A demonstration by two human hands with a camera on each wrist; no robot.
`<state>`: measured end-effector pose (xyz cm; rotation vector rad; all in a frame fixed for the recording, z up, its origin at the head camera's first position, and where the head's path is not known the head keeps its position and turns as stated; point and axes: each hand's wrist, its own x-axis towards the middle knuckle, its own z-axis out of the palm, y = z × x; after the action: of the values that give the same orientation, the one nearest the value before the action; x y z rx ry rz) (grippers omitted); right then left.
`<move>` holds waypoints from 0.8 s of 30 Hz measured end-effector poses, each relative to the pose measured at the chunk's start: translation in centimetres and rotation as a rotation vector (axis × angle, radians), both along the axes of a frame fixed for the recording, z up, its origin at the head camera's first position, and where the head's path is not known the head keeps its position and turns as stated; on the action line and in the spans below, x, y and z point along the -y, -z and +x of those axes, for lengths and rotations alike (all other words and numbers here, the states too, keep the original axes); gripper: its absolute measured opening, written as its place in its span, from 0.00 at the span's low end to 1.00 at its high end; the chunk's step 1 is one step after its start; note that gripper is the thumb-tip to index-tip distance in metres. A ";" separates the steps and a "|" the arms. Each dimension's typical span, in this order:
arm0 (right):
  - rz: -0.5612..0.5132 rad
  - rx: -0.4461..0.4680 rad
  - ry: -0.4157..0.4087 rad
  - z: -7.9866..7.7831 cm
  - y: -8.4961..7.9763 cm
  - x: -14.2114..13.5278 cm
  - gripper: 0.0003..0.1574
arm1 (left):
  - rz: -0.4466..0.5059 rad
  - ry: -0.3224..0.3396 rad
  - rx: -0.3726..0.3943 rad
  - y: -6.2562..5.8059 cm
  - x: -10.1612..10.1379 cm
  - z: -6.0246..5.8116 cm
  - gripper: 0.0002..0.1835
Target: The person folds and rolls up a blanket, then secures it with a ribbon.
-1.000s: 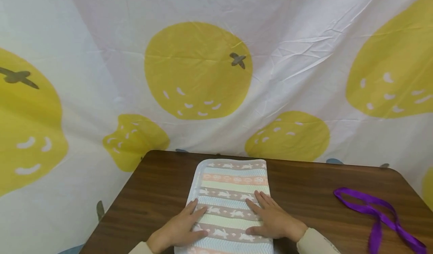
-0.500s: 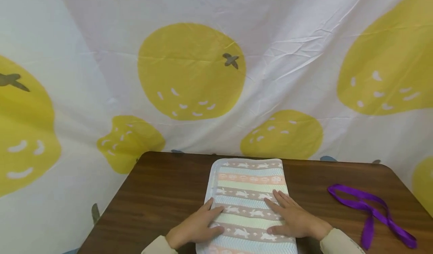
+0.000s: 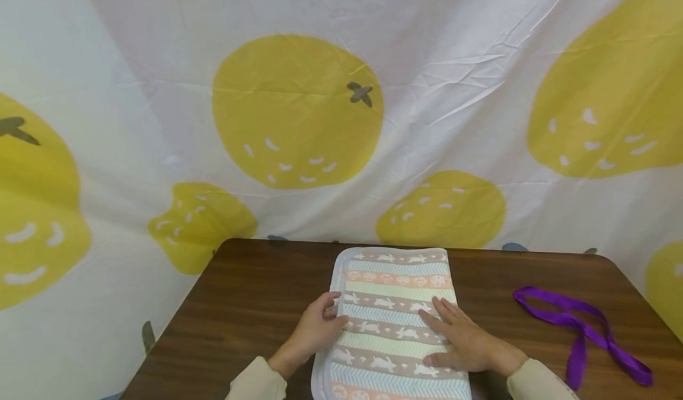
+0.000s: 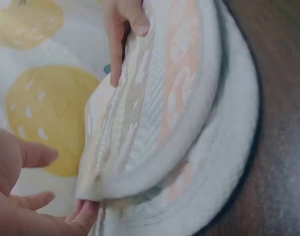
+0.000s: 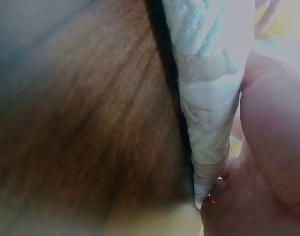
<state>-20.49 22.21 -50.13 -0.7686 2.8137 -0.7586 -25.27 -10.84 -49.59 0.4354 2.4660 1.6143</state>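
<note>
- The folded cloth (image 3: 389,329) lies on the tabletop (image 3: 256,293), bottom of the head view, just right of centre.
- My left fingers (image 4: 83,216) are loosely bent at its left edge, the tips seemingly tucked under the top layer without pinching it.
- My right fingers (image 3: 434,323) lie straight and spread on the cloth's right part, gripping nothing.
- I judge this as working the left edge: best to feel for the top layer alone and ease it without tugging.
- My right fingers should press lightly, so the fold doesn't creep.
- The ribbon (image 3: 577,361), lower right, is well apart, out of my way.
</note>
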 end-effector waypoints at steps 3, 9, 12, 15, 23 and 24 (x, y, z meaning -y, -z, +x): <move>-0.013 -0.003 0.000 0.0 0.0 0.0 0.57 | 0.065 -0.027 0.031 0.3 0.2 -0.5 0.33; -0.066 -0.053 0.067 0.0 0.1 0.3 0.59 | 0.100 -0.034 -0.004 0.5 0.1 -0.9 0.38; -0.079 -0.076 0.110 -0.2 -0.3 0.3 0.58 | 0.110 -0.043 -0.023 0.0 0.2 -1.0 0.39; -0.089 -0.070 0.131 -0.4 -0.7 0.3 0.57 | 0.125 -0.049 -0.039 -0.6 0.5 -0.9 0.40; -0.071 -0.093 0.135 -0.7 -0.5 0.3 0.53 | 0.076 -0.085 -0.071 -0.5 1.8 -1.0 0.39; -0.063 -0.085 0.135 -0.7 -0.4 0.4 0.53 | 0.058 -0.085 -0.075 -0.3 1.9 -1.0 0.38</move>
<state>-21.20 21.83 -49.74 -0.6390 2.9560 -0.8584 -26.24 -12.77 -49.26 0.4124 2.5297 1.7371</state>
